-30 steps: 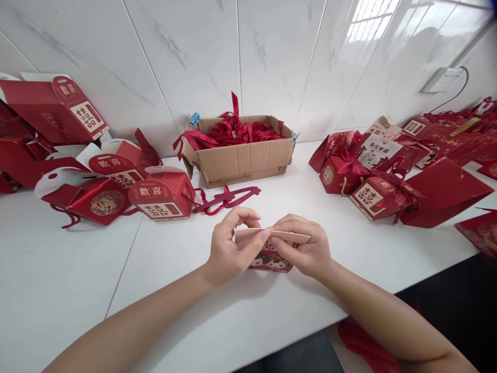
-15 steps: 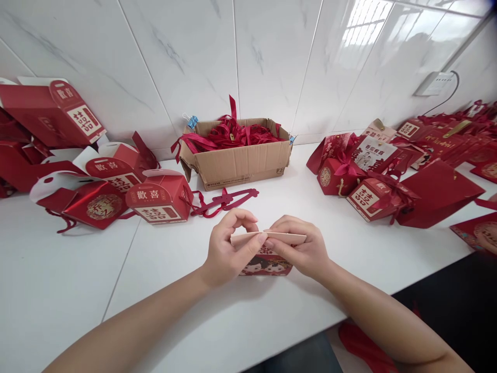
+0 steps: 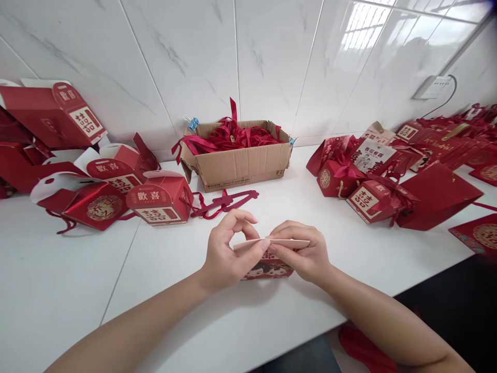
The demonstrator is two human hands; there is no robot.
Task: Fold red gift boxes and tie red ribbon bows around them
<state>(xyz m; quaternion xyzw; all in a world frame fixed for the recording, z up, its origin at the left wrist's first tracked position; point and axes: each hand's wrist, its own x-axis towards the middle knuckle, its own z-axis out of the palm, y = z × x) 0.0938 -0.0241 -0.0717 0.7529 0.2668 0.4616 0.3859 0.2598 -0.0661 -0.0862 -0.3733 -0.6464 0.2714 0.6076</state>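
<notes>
A small red gift box [image 3: 267, 269] with cartoon figures on its front stands on the white table, between my hands. Its pale top flaps stick up and meet at the middle. My left hand [image 3: 232, 249] pinches the top edge with the thumb in front, the fingers curled behind. My right hand [image 3: 301, 249] grips the right part of the same edge, thumb in front and fingers behind the flap. Both thumbs nearly touch at the centre. Just beyond my left hand lies a dark red cut-out strap [image 3: 243, 197] with ribbon. My hands cover the box's sides.
Behind my hands stands a cardboard box [image 3: 244, 168] full of red ribbons, with blue clips on its corners. Folded red boxes [image 3: 159, 199] are grouped at left. Finished boxes with bows [image 3: 373, 199] and gift bags stand at right. A tiled wall [image 3: 194, 62] rises behind.
Both hands stay on the box's top edge. The flaps sit slightly lower in view, and the box front has tilted a little. Nothing was let go.
</notes>
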